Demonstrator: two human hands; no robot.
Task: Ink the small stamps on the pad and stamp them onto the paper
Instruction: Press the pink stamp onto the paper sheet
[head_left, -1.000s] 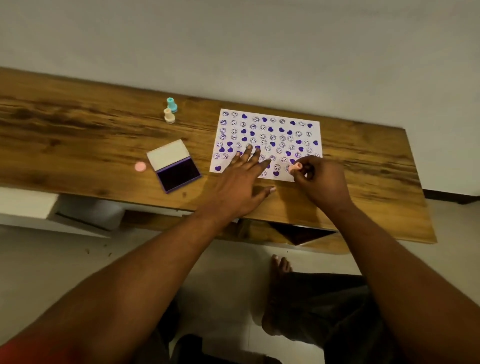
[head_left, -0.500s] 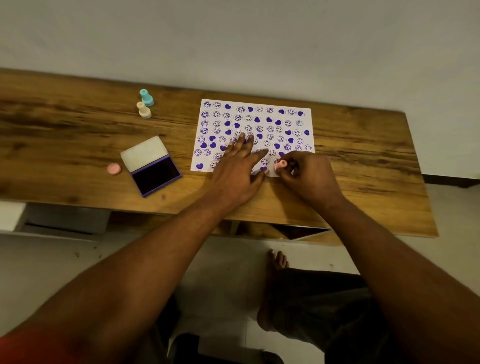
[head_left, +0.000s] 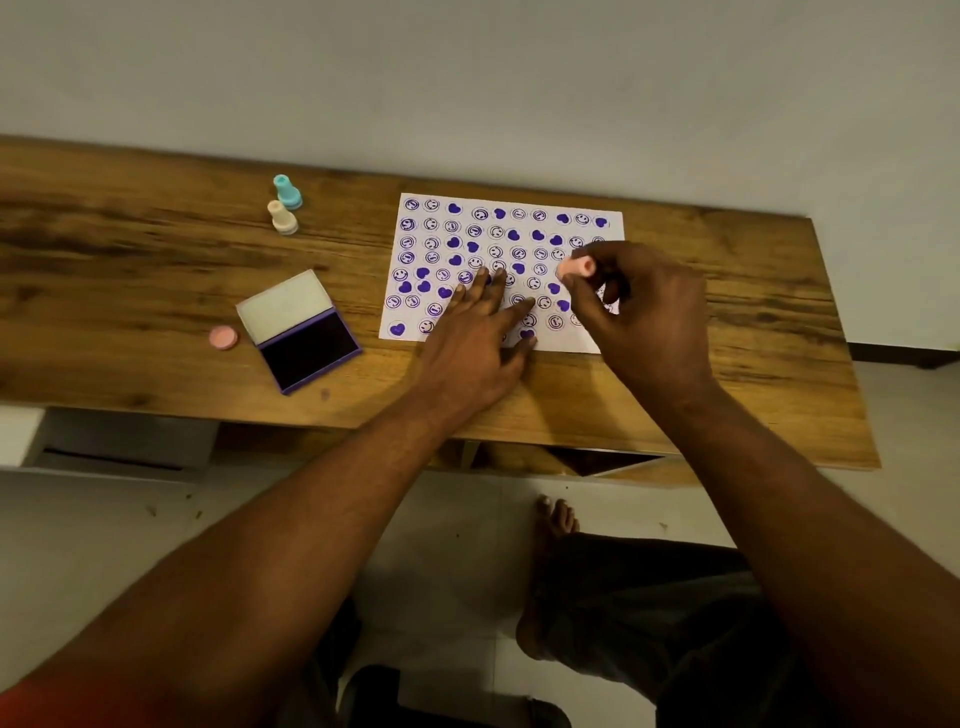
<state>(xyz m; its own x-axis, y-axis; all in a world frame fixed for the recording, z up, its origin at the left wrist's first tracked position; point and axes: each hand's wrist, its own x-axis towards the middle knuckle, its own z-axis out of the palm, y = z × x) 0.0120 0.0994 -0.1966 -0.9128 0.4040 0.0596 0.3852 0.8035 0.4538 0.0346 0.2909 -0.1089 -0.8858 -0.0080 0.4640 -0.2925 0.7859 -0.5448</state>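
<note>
A white paper (head_left: 524, 205) lies on the wooden table (head_left: 130, 270), covered with purple smiley and heart prints. My left hand (head_left: 480, 338) rests flat on the paper's near edge with fingers spread. Raised above the paper's right side, my right hand (head_left: 644, 317) pinches a small pink stamp (head_left: 575, 267) that lies tilted sideways, its face pointing left. The open purple ink pad (head_left: 306, 345) sits left of the paper, lid folded back. A pink cap (head_left: 223, 338) lies beside the pad. A teal stamp (head_left: 287, 191) and a cream stamp (head_left: 282, 217) stand upright at the back.
The table's near edge runs just below my wrists, with an open shelf (head_left: 597, 460) under it. A white unit (head_left: 104, 447) stands under the table at left. My bare foot (head_left: 550, 525) rests on the tiled floor. A plain wall backs the table.
My right hand has lifted the pink stamp off the paper's near edge and tilted it sideways above the sheet. My left hand stays pressed on the paper.
</note>
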